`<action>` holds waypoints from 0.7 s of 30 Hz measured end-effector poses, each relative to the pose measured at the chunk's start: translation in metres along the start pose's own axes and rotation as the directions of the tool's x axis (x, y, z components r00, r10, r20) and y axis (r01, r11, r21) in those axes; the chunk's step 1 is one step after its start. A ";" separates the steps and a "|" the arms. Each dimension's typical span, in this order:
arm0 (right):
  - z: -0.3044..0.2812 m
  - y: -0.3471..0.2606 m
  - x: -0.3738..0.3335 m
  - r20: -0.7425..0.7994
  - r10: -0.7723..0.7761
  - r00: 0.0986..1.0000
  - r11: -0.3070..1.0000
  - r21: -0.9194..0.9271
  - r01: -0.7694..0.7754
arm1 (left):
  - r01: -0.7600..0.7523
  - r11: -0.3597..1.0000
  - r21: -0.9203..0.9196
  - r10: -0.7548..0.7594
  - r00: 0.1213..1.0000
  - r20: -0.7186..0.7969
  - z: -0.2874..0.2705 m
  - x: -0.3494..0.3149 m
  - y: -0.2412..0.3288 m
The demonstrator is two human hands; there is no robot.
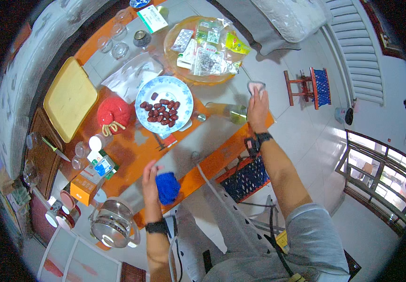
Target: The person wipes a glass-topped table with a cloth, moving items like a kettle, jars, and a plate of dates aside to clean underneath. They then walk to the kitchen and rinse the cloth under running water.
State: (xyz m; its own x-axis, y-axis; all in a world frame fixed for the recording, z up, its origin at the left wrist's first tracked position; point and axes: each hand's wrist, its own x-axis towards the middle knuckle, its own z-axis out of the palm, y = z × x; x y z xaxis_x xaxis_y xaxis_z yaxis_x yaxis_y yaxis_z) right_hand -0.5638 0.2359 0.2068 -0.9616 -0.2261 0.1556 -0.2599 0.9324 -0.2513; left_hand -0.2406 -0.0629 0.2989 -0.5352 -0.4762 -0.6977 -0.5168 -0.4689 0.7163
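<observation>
At the table's right edge my right hand (pixel 258 109) has its fingers on a small pale pink cloth-like pad with a grey rim (pixel 256 86), gripping it. A clear bottle with yellow-green contents (pixel 233 113) lies on its side left of that hand. By the table's front edge my left hand (pixel 151 185) is raised with its fingers apart, holding nothing. Just right of it is a bundled blue cloth or yarn (pixel 167 188); whether they touch is unclear. Farther in stands a blue-patterned white plate (pixel 187 104) of red dates (pixel 162 113).
A yellow basket (pixel 167 51) holds packets and blister packs. At the left are a yellow tray (pixel 71 99), a red knitted item (pixel 113 113), a knife (pixel 57 149), an orange box (pixel 83 188) and a glass kettle (pixel 111 223). Stools (pixel 306 89) stand beside the table.
</observation>
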 end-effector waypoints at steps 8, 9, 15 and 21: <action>-0.021 0.007 -0.046 0.053 0.008 0.999 0.999 0.035 -0.010 | 0.069 0.969 -0.237 -0.031 0.987 0.160 0.051 0.092 0.022; -0.018 -0.001 -0.035 0.072 -0.039 0.997 0.998 0.050 0.036 | 0.100 0.968 -0.232 -0.062 0.985 0.164 0.053 0.095 0.024; 0.005 -0.082 0.017 0.060 -0.430 0.901 0.898 0.135 0.420 | 0.081 0.976 -0.200 -0.043 0.982 0.185 0.057 0.109 0.026; 0.020 -0.151 0.016 0.120 -0.472 0.873 0.834 0.382 0.398 | 0.068 0.990 -0.123 -0.053 0.992 0.118 0.032 0.065 -0.001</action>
State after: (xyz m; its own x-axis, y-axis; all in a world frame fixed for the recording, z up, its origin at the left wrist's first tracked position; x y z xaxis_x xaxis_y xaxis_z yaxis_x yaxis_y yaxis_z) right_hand -0.5420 0.0856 0.2284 -0.7276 -0.6717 0.1398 -0.6336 0.5798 -0.5122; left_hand -0.2959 -0.0698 0.2525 -0.5816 -0.3597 -0.7296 -0.4656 -0.5883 0.6612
